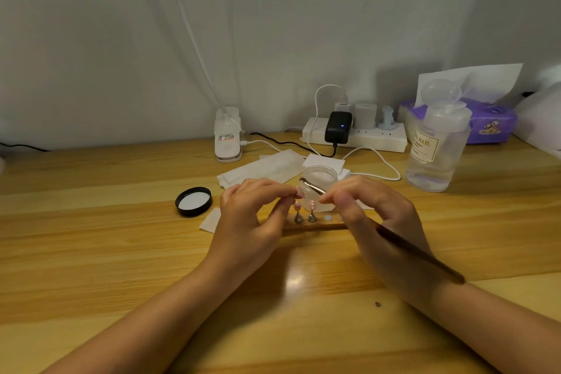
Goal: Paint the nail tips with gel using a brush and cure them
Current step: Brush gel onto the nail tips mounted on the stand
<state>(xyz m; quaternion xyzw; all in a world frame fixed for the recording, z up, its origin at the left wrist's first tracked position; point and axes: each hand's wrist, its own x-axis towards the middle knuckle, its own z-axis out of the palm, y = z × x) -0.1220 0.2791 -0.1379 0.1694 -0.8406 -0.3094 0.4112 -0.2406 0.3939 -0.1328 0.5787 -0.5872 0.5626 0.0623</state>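
Over the pale wooden table [121,252], left hand [252,222] pinching a small pink nail tip [300,192], right hand [379,215] gripping a slim dark-handled brush [419,255], bristles at the tip.

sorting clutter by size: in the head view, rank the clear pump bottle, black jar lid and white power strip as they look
1. White power strip
2. Clear pump bottle, close to the strip
3. Black jar lid, smallest despite lying nearer

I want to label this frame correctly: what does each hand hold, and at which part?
The right hand pinches the brush near its metal ferrule, the handle trailing back. The left hand pinches a pink nail tip at its fingertips.
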